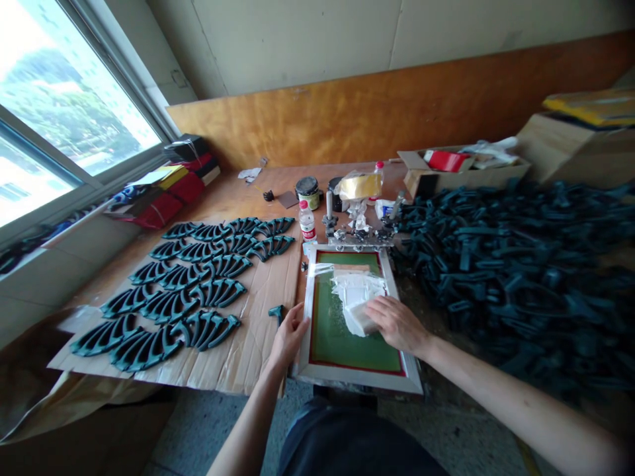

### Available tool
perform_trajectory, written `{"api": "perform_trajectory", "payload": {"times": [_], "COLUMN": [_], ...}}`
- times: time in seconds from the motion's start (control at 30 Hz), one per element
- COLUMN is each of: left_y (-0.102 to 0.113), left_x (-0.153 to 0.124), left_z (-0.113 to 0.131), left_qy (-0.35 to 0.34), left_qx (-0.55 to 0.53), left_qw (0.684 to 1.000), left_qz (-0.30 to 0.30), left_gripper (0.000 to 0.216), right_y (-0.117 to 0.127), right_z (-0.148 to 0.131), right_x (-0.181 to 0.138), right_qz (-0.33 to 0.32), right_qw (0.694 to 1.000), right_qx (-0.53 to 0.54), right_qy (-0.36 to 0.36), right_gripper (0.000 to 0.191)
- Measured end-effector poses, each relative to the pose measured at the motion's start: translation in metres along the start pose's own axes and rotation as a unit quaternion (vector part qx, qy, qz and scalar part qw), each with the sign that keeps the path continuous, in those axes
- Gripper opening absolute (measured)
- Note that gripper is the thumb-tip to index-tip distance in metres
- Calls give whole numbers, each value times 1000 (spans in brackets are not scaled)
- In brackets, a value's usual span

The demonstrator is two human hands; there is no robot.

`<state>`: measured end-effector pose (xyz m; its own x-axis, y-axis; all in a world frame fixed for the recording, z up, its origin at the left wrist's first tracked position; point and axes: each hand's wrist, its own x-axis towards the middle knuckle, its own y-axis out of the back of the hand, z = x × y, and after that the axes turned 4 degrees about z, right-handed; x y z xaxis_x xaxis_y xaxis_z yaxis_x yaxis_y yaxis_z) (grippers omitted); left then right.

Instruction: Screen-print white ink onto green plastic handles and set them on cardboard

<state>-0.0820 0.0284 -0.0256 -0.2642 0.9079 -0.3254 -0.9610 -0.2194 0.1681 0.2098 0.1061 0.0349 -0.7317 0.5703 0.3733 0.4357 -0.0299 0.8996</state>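
A screen-printing frame (pixel 358 379) with a green mesh (pixel 325 330) lies in front of me. My right hand (pixel 399 325) is closed on a pale, flat squeegee (pixel 363 317) at the near end of a patch of white ink (pixel 347 285) on the mesh. Part of the squeegee is hidden by my fingers. My left hand (pixel 289 338) is at the frame's left rail, thumb and forefinger apart, fingertips against the rail. Just left of those fingers shows the head of a dark green plastic handle-like part (pixel 276 311); its lower end is hidden behind the hand.
Rows of similar dark green parts (pixel 169 301) lie on cardboard (pixel 258 350) to the left. A large heap of them (pixel 476 258) fills the right. Behind the frame are a metal hinge clamp (pixel 357 239), a bottle (pixel 307 222), a tin (pixel 308 192) and an open carton (pixel 476 173).
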Motion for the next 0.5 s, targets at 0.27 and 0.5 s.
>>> {"api": "perform_trajectory", "payload": {"times": [0.27, 0.5], "left_y": [3, 15], "left_x": [-11, -20], "left_z": [30, 118], "left_qy": [17, -11], "left_qx": [-29, -116], "left_qw": [999, 993], "left_qz": [-5, 10], "left_gripper": [78, 62], "right_y": [17, 52], "right_z": [17, 91], "right_x": [39, 67], "right_qz": [-11, 135], "right_qw": [997, 952], "right_qx": [38, -11], "right_qy": [-68, -274], "right_gripper": [36, 42]}}
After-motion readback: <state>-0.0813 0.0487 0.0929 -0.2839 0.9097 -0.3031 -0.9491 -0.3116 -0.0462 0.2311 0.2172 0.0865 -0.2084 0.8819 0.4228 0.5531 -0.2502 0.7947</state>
